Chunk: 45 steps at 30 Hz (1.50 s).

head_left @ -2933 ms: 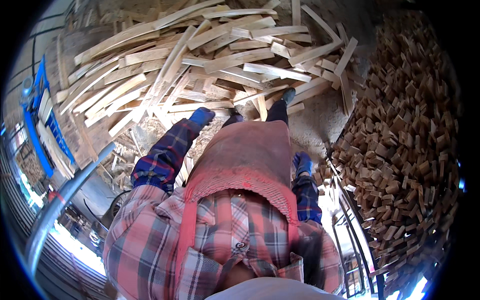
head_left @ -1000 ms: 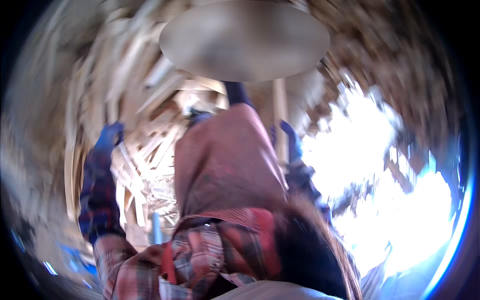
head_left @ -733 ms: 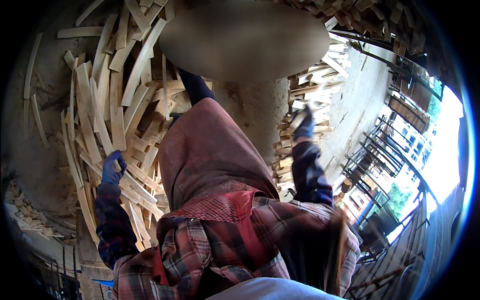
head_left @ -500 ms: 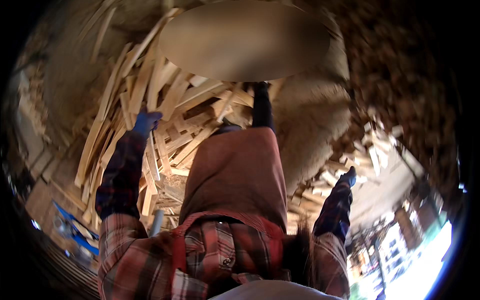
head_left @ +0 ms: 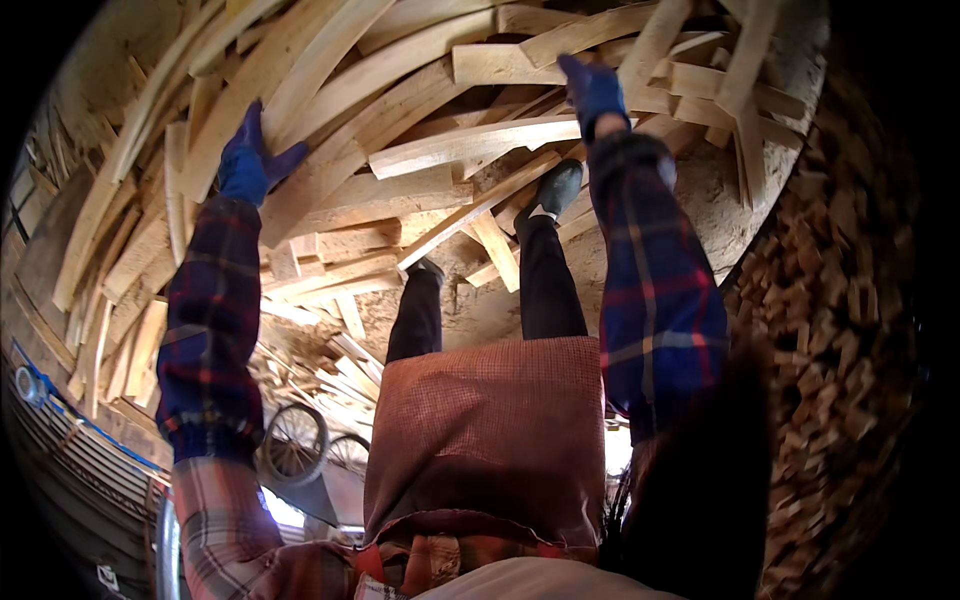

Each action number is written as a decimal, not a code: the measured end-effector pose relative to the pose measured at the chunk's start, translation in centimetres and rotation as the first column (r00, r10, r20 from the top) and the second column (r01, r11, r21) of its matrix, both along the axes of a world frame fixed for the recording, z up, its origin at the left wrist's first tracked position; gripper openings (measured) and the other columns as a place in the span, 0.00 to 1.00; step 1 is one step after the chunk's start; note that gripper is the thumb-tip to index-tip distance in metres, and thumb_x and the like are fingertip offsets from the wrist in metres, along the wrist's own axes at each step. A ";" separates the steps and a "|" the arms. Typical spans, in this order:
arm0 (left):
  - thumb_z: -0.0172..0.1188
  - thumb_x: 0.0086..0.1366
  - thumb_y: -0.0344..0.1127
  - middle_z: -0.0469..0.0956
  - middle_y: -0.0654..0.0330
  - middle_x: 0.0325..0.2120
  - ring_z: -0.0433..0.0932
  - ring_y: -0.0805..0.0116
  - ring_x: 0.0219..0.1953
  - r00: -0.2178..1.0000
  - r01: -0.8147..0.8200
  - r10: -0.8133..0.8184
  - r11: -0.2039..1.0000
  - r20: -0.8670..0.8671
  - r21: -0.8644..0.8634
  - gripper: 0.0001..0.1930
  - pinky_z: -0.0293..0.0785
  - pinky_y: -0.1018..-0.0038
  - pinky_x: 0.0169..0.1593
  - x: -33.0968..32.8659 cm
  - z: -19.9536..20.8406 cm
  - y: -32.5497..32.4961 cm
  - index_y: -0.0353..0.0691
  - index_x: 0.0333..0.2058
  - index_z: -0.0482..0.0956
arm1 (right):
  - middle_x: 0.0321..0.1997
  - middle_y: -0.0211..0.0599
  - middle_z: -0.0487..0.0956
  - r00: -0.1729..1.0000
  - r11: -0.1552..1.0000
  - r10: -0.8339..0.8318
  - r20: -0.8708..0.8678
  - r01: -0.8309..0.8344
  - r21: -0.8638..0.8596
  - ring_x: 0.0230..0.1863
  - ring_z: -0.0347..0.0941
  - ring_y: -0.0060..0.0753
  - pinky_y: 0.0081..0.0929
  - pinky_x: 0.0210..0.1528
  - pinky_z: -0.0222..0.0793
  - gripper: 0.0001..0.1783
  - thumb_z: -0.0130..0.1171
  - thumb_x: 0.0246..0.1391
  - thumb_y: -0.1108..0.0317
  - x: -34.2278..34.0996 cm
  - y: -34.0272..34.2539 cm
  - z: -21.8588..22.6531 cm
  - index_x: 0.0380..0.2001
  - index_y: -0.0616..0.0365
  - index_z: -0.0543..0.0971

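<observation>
My left hand (head_left: 250, 165), in a blue glove, is at the lower end of a wide pale plank (head_left: 262, 80) on the left side of a heap of wood. Its thumb and fingers are spread apart. My right hand (head_left: 598, 92), gloved in the same blue, reaches over the heap beside the end of a short board (head_left: 505, 65). Its fingers look stretched out, and I see nothing held in them. Just below it lies a long pale slat (head_left: 470, 142). Both forearms wear dark plaid sleeves.
My feet, one in a dark shoe (head_left: 560, 187), stand among loose slats. A large pile of small wood pieces (head_left: 830, 370) rises on the right. Spoked wheels (head_left: 296, 443) show at the lower left, and a blue-edged frame (head_left: 90, 430) stands at the far left.
My right hand has swung from beside the wood pieces at the lower right up over the heap. My left hand has moved higher in the picture. The view has shifted, showing more planks.
</observation>
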<state>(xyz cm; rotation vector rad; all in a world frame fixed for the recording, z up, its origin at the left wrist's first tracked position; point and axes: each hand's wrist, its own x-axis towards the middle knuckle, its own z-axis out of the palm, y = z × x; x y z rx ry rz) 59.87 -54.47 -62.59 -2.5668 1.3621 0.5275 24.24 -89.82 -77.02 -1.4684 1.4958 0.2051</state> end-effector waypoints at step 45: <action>0.68 0.50 0.28 0.77 0.57 0.41 0.75 0.71 0.42 0.351 -0.674 0.689 0.656 -0.634 0.340 0.30 0.74 0.71 0.46 -14.3 19.9 2.7 0.34 0.53 0.69 | 0.50 0.52 0.77 0.921 0.936 -0.284 -0.268 0.205 -0.287 0.51 0.74 0.49 0.36 0.54 0.68 0.46 0.73 0.33 0.43 -12.1 -5.7 -4.1 0.51 0.66 0.74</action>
